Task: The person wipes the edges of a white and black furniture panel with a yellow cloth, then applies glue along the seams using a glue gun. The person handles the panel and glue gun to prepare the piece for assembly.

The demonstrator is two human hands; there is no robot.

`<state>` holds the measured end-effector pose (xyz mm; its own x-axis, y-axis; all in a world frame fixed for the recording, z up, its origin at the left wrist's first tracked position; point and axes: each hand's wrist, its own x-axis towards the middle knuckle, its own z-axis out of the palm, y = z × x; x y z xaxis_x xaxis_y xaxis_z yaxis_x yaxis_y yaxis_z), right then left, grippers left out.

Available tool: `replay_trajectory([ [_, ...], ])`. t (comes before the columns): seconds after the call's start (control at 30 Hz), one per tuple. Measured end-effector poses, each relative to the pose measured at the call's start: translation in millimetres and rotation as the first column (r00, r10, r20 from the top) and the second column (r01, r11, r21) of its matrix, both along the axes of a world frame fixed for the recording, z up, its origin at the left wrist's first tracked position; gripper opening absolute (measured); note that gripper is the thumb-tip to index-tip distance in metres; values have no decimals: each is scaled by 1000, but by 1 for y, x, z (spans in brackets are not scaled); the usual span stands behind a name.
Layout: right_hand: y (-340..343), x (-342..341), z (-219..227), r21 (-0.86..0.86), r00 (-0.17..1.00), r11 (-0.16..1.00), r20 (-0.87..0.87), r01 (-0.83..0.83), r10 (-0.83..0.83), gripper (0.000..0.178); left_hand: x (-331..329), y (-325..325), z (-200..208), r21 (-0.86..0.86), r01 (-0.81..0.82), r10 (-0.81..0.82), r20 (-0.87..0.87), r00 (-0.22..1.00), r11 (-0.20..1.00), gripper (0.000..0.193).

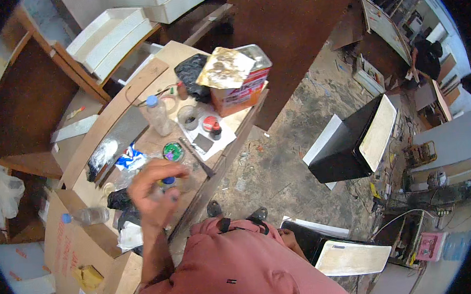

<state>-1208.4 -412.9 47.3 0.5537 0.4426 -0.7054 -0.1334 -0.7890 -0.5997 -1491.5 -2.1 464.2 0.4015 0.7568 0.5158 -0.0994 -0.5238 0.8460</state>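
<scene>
My left hand [159,190] is over the workbench, its fingers curved and the thumb apart from them. Through the gap shows a small clear container with a blue and yellow cap [168,181]; whether the hand touches it I cannot make out. Just beyond lies a round tub with green and purple contents [173,151], beside a dark flat-bladed tool [196,157]. A blue and white packet [131,157] rests to the left. My right hand [288,239] hangs low by my body, next to a black box-like piece, its fingers mostly hidden.
On the bench stand a large metal can [242,94], a blue-capped bottle [158,115] and a red-lidded jar [210,123]. A cardboard box [68,237] is at the near left. Black cabinet-like pieces [339,158] stand on the floor; another person [427,60] is at the far right.
</scene>
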Motion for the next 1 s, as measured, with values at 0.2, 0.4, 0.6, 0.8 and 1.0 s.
replay_trajectory([
  [0.2, -33, 62, -4, 16, 963, 964, -60, 266, -264, 36, 121, -7, -142, -502, -343, 349, -85, 933, 794, 60],
  [0.4, -73, 105, 10, -46, 943, 989, 310, 142, -121, 40, 121, 63, -263, 4, -686, 612, -457, 646, 727, 100],
  [0.6, -111, 103, 19, 47, 880, 917, 267, 395, -393, 36, 104, 95, -301, 264, -733, 694, -618, 370, 626, 76],
  [0.8, -153, 51, -12, -66, 844, 842, 40, 536, -534, 33, 118, 91, -290, 387, -701, 755, -564, 334, 599, 69],
  [1.0, -132, 54, -17, -169, 930, 924, 194, 344, -311, 30, 141, 75, -271, 186, -697, 666, -536, 519, 693, 59],
])
